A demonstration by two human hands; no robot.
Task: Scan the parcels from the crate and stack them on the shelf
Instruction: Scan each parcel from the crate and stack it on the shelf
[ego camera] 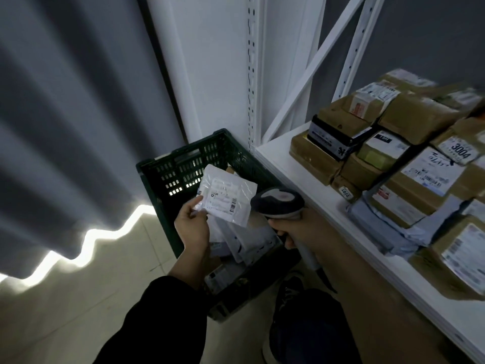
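We see the left hand (193, 227) reaching in from the lower left, thumb uppermost. Its thumb and fingertips pinch the near left corner of a flat white plastic mailer with a printed label (227, 198). Its wrist is bare, and below it the arm runs down and left in a black long sleeve (147, 311). To its right we find the right hand (296, 227), fingers curled round the handle of a grey-and-black handheld barcode scanner (278, 203), whose head stands just beside the mailer's right edge. The right forearm (341, 258) is bare and stretches away to the lower right. The two hands are near each other but apart.
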